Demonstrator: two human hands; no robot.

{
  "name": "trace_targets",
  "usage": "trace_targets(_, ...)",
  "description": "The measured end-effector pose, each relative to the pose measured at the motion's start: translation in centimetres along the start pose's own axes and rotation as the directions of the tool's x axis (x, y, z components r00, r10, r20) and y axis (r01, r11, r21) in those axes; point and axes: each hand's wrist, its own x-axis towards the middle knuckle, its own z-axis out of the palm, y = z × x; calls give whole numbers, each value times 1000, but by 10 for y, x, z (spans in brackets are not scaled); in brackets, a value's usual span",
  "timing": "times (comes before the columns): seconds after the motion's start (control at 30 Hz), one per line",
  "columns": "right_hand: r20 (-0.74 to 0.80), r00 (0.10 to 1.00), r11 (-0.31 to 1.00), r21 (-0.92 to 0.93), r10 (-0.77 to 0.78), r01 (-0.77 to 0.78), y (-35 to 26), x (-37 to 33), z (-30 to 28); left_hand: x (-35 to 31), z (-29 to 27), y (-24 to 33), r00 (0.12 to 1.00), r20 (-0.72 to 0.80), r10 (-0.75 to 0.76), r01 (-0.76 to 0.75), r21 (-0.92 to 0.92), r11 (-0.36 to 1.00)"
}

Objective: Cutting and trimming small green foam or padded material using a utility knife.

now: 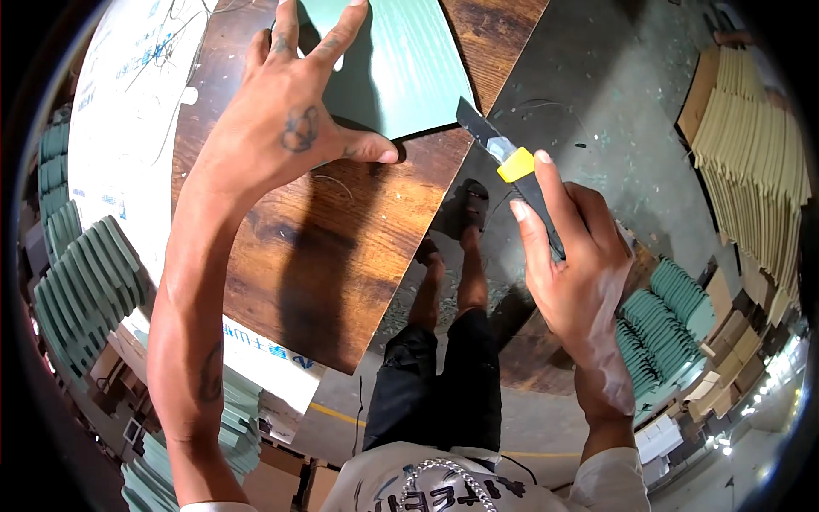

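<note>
A pale green panel [409, 60] with a smooth, shiny face lies on a wood-grain board [392, 213], close to the board's right edge. My left hand [294, 102] rests with fingers spread over the panel's left side, its thumb stretched toward the panel's near edge. In my right hand [576, 247] is a utility knife [516, 162] with a black handle, a yellow collar and a dark blade. The blade's tip is by the panel's near right corner; whether it touches the panel I cannot tell.
White printed sheeting [119, 128] lies under the board at left. Stacks of green panels [94, 290] stand at left, more green panels [665, 324] at right. A tall cream-coloured stack [751, 154] is at far right. Scraps dot the grey floor [589, 128].
</note>
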Motion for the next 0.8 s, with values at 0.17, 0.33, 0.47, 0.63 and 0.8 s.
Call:
trace_targets(0.17, -35, 999, 998, 48, -27, 29, 7, 12, 7, -1, 3, -1, 998, 33, -53, 52, 33, 998)
trace_targets(0.33, -17, 999, 998, 48, -27, 27, 12, 23, 7, -17, -10, 26, 999, -42, -35, 37, 46, 998)
trace_targets(0.47, -13, 998, 997, 46, -59, 60, 16, 35, 7, -20, -9, 38, 989, -145, -43, 57, 94, 994)
trace_targets(0.63, 1, 999, 997, 63, -37, 37, 17, 48, 8, -6, -22, 15, 993, 72, -94, 90, 60, 994)
trace_targets(0.8, 13, 998, 996, 65, -56, 55, 21, 60, 9, -15, -24, 28, 996, -82, 26, -17, 112, 994)
